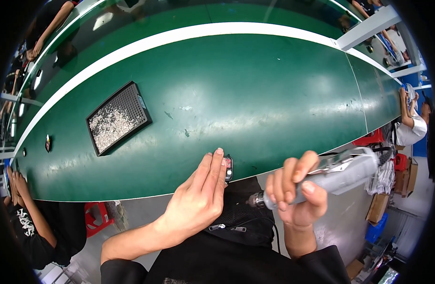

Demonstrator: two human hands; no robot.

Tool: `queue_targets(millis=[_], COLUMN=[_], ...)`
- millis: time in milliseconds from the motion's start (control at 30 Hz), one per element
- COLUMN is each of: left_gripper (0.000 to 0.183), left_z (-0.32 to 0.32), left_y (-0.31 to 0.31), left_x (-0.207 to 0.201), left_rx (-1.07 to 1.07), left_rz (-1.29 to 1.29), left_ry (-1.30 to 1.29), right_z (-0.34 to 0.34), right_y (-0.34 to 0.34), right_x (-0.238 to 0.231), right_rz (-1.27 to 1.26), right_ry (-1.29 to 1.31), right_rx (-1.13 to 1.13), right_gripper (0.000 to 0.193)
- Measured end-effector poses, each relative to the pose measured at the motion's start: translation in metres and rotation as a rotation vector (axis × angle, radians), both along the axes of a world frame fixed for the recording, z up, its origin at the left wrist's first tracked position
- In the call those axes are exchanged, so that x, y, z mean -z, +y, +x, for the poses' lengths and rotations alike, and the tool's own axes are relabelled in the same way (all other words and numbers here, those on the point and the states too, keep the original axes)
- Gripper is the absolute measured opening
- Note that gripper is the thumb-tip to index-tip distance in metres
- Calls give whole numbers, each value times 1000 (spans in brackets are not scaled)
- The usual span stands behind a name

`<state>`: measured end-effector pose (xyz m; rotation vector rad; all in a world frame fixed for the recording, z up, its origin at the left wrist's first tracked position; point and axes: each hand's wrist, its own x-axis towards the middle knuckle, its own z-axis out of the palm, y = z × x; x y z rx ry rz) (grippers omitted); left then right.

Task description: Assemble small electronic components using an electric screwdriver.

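Observation:
At the near edge of the table, my left hand (197, 195) holds a small black electronic device (229, 168) with a rounded case and red and white parts inside. Its fingers lie close together along the device's left side, hiding part of it; the thumb is mostly out of sight. My right hand (298, 191) is wrapped round a grey electric screwdriver (338, 174). The tool is tilted, slightly blurred, its tip pointing left and down, apart from the device. A black cord trails from its rear end.
A black tray (143, 124) of small silver screws lies left on the green table (255, 90). Further left sits a small dark part (48, 143). Co-workers sit at both ends, and more are across a white rail (227, 28). Red stools (98, 218) and cartons (378, 207) stand below.

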<state>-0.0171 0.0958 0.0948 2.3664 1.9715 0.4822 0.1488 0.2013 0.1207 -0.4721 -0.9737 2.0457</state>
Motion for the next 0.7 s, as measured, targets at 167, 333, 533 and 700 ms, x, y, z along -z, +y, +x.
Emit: queue_targets(millis=[167, 333, 533, 700], left_gripper=[47, 49, 43, 42], left_z=[-5, -4, -3, -3], left_y=[0, -1, -1, -1], left_x=[1, 6, 6, 6], left_rx=[57, 36, 14, 14], left_rz=[-19, 33, 38, 32], left_ry=[119, 147, 89, 56], right_z=[-19, -41, -49, -51], right_y=[30, 34, 37, 37], right_x=[-22, -10, 1, 6], right_rz=[321, 394, 367, 369], right_ry=[23, -58, -68, -81], right_rx=[9, -35, -36, -40], right_gripper=[16, 19, 19, 19])
